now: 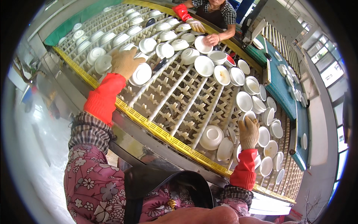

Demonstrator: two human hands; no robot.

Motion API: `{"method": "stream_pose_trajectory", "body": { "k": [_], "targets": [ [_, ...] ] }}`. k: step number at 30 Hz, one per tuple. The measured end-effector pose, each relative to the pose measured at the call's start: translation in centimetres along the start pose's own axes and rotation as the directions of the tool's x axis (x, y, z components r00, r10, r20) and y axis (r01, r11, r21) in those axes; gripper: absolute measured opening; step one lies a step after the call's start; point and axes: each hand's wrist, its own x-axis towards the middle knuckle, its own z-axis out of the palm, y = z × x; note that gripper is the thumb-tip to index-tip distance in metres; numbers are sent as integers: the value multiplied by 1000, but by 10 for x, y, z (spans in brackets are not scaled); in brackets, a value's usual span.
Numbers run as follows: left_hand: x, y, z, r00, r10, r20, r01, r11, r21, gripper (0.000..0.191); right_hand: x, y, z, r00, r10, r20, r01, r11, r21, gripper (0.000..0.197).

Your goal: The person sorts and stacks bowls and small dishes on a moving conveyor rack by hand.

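My left hand (124, 63), in a tan work glove with a red cuff, is over the conveyor's left part among upside-down white bowls. Its thumb stands apart from the fingers; a blurred white bowl (103, 64) lies against its left side, and whether it grips this is hidden. Just below the thumb sits an upturned white bowl (141, 74). On the right, my gloved right hand (249, 133) has its fingers over the rim of a small white bowl (246, 114). Tilted bowls surround it, with a larger upturned bowl (211, 137) to its left.
The pegged conveyor (167, 98) has white dividing rods and a yellow edge strip (156, 127) nearest me. Across it, a co-worker's bare hand (212, 40) touches a white bowl (203, 44); their other hand (196, 25) is gloved. A green belt (282, 92) on the right carries several dishes.
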Motion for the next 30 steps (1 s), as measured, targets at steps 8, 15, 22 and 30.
{"method": "stream_pose_trajectory", "body": {
  "k": [8, 15, 22, 30],
  "targets": [
    [-18, 119, 18, 789, 612, 51, -614, 786, 67, 68, -1, -25, 34, 948, -314, -46, 305, 941, -146, 25],
    [32, 172, 114, 855, 479, 198, -518, 803, 295, 49, -10, -38, 43, 936, -319, -150, 317, 948, -40, 21],
    [35, 188, 89, 861, 349, 370, -442, 873, 207, 26, -17, -50, 24, 957, -256, -134, 271, 957, 103, 22],
    [29, 94, 83, 966, 203, 159, 12, 580, -814, 35, -4, -50, 32, 955, -283, -93, 295, 944, 148, 23]
  ]
}}
